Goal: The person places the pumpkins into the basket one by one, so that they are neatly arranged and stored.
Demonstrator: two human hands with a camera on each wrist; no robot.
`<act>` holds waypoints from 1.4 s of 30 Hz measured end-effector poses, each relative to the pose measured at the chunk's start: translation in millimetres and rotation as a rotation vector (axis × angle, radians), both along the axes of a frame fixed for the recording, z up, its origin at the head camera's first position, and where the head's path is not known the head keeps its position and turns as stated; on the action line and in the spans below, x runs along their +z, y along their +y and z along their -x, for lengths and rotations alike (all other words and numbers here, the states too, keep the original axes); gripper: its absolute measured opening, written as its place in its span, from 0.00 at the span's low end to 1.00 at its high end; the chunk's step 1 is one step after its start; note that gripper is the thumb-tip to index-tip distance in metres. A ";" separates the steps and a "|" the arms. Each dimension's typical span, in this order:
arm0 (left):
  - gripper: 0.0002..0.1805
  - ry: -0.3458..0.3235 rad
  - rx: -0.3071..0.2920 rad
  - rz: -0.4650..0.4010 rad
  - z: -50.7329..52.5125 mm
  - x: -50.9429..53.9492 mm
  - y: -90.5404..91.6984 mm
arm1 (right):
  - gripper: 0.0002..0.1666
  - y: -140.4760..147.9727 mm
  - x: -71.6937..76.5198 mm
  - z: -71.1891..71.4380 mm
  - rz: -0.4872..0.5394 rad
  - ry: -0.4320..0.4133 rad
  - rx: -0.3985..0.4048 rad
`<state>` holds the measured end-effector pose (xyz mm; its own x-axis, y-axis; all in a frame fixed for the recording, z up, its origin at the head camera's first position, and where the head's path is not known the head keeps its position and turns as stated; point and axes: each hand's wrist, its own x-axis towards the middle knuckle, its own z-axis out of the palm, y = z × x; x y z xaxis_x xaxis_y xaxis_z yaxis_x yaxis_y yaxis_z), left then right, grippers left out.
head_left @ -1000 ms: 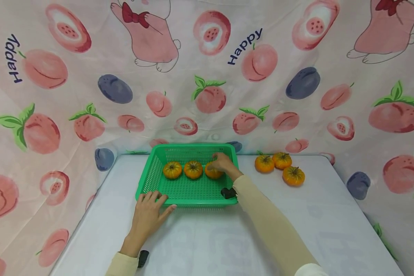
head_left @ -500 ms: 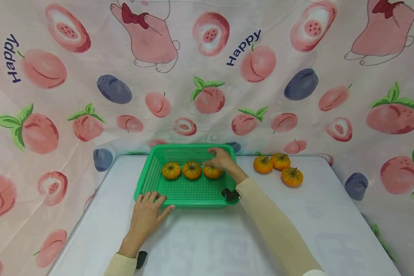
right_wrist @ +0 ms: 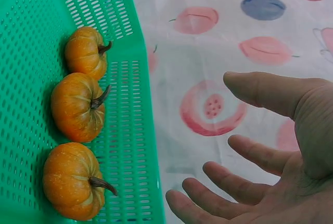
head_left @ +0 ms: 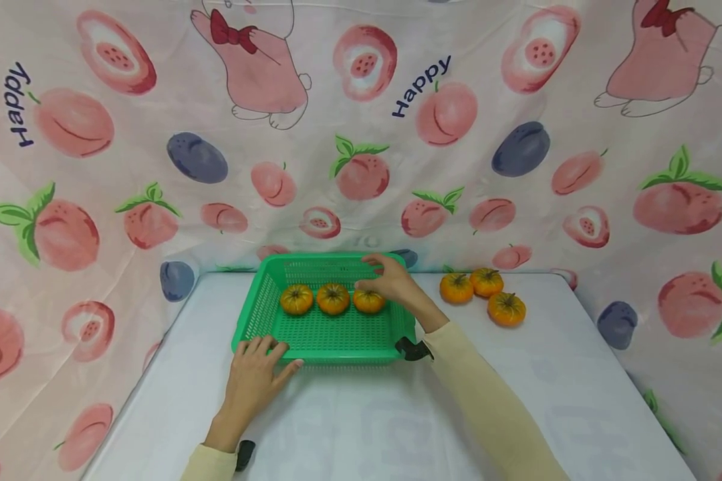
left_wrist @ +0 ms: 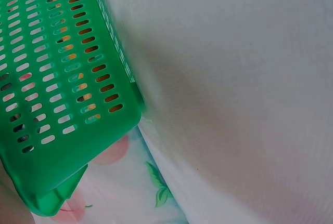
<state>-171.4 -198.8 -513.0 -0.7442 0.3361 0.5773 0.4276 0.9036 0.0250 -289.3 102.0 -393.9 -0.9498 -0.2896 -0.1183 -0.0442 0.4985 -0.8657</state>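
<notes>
Resting on perforated basket (head_left: 343,359): left hand (head_left: 254,379), splayed | right hand (head_left: 395,279): wide, near ribbed pumpkins (head_left: 333,300)

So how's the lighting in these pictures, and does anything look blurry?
Head view: soft, fairly even light, no harsh glare on the white table. Left wrist view: a broad, soft-edged shadow beside the green basket, which itself looks crisp. Right wrist view: pumpkins and right hand look reasonably sharp, no obvious motion blur.

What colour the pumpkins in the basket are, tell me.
The pumpkins are orange, best seen in the right wrist view.
</notes>
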 end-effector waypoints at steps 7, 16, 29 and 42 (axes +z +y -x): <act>0.27 0.003 -0.018 -0.010 -0.9 0.4 0.4 | 0.37 10.5 1.9 -15.1 -0.009 0.080 0.005; 0.27 0.007 -0.012 -0.018 -0.5 -0.1 0.8 | 0.35 25.9 -1.2 -25.7 -0.052 0.148 -0.017; 0.25 -0.040 -0.014 -0.021 -0.5 1.7 1.1 | 0.36 54.0 -4.2 -33.0 0.033 0.158 -0.053; 0.24 -0.004 -0.015 -0.015 -1.0 1.6 0.3 | 0.38 90.4 -9.0 -33.7 0.041 0.150 -0.109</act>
<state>-170.3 -198.5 -511.4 -0.7417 0.3382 0.5792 0.4407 0.8967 0.0406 -255.6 192.4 -402.9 -0.9819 -0.1856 0.0370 -0.1221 0.4716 -0.8733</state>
